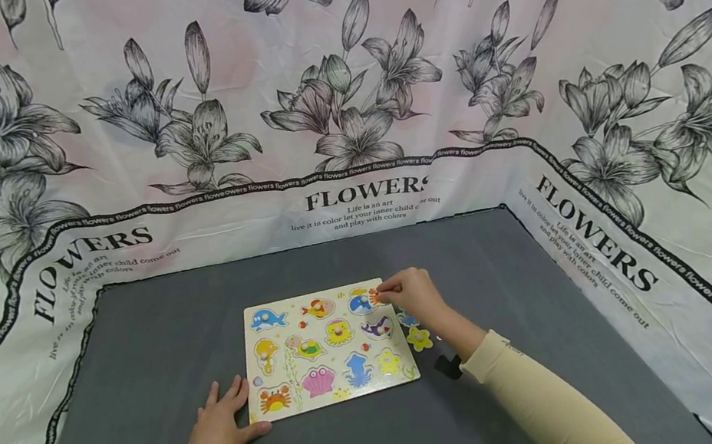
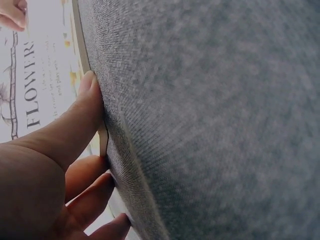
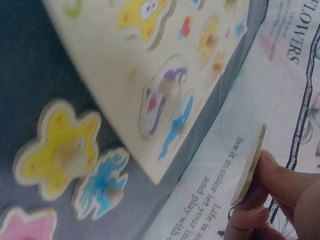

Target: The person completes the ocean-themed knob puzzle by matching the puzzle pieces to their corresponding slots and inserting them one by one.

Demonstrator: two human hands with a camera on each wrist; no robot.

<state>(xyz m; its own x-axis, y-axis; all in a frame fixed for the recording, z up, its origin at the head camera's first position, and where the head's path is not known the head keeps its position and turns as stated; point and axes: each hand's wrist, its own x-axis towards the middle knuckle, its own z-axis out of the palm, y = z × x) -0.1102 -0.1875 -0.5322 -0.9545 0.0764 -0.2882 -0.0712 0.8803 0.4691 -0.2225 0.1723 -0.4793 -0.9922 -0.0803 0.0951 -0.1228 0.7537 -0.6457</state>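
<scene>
A wooden puzzle board (image 1: 318, 336) printed with sea animals lies on the grey cloth. My left hand (image 1: 219, 424) rests at its near left corner, fingers spread and thumb along the near edge; the left wrist view shows the thumb (image 2: 90, 92) against the board's rim. Over the board's far right corner, my right hand (image 1: 415, 294) pinches a wooden puzzle piece (image 3: 250, 167) between thumb and fingers. This piece is edge-on in the right wrist view, its picture mostly hidden; the head view shows orange on it. A blue fish shape (image 1: 358, 302) lies just left of it.
Beside the board's right edge lie a yellow starfish piece (image 3: 57, 150) and a blue octopus-like piece (image 3: 102, 187) with knobs, plus part of a pink piece (image 3: 30, 227). A flower-printed cloth (image 1: 367, 205) borders the grey cloth (image 1: 138, 349) at the back and sides.
</scene>
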